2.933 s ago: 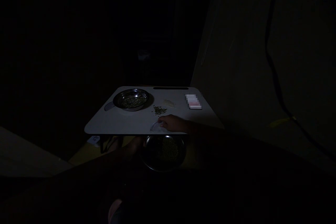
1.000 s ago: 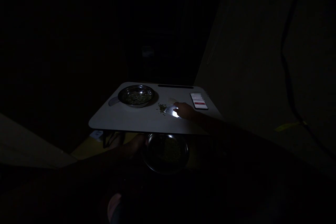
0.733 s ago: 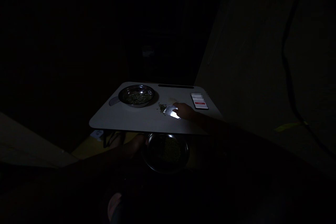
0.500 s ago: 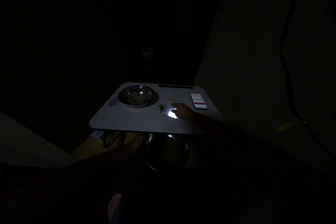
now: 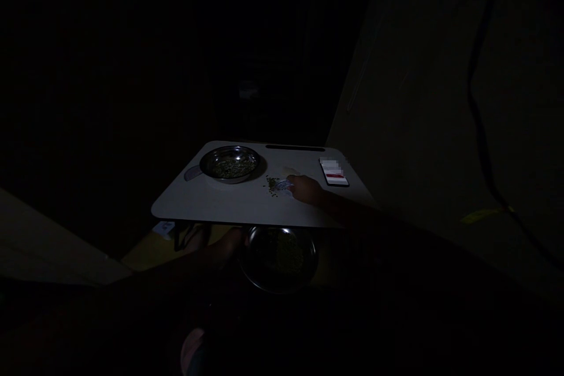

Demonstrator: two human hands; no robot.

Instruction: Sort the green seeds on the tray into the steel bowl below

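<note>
Dimly lit as it all is, we can make out our right hand (image 5: 305, 189) resting on the white surface (image 5: 220, 202), its fingers closed on a small clear scoop-like piece (image 5: 285, 186) whose exact kind we cannot tell. At nine o'clock of that piece, touching its edge, lies a little heap of green seeds (image 5: 272, 184). Over at ten o'clock from the heap stands a steel bowl (image 5: 230, 164) with more green seeds in it. A phone (image 5: 333, 171) with a lit screen lies at two o'clock of our right hand. Below the near edge, our left hand (image 5: 229, 245) grips the rim of a second steel bowl (image 5: 278, 257), also holding green seeds.
</note>
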